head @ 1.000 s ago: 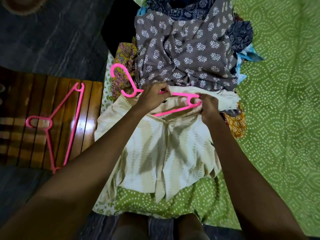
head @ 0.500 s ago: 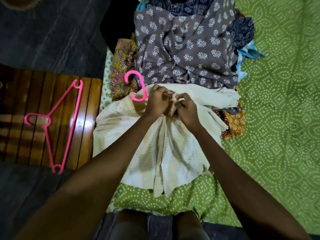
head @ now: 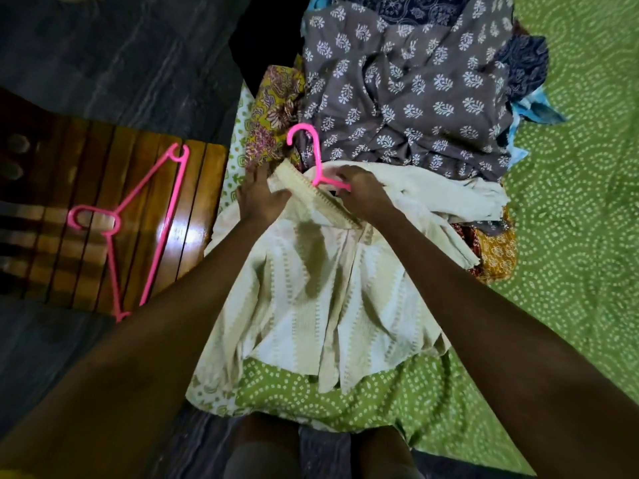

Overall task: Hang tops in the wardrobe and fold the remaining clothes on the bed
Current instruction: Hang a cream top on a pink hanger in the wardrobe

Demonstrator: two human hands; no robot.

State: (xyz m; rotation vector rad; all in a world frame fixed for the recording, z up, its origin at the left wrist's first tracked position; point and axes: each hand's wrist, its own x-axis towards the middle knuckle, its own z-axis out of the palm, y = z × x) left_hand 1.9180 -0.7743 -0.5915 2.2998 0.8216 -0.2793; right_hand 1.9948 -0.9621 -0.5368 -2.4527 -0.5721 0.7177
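Both hands meet at the neck of a cream top, near the centre of the view. The left hand (head: pixel 259 198) grips the collar's left edge, fingers curled into the cloth. The right hand (head: pixel 363 195) pinches the collar's other side together with the arm of a pink hanger, seemingly to spread the neck opening so the hanger can seat inside the shoulders.

The bed (head: pixel 581 236), under a green dotted cover, fills the view from 12 to 5 o'clock. On it, at 12 o'clock from the hands, lies a pile (head: pixel 397 98) of unsorted clothes, a grey leaf-print piece on top.

The top (head: pixel 328 288) spreads from the hands toward 6 o'clock, its hem over the bed's near edge, likely laid flat to keep it steady while it is threaded.

At 9 o'clock, a wooden bench (head: pixel 69 209) stands beside the bed with a spare hanger (head: pixel 162 216) lying on it, probably kept in reach for the following garment.

The hanger (head: pixel 313 150) has its hook pointing to 12 o'clock, just beyond the fingertips and between the hands, its body mostly hidden in the cloth.
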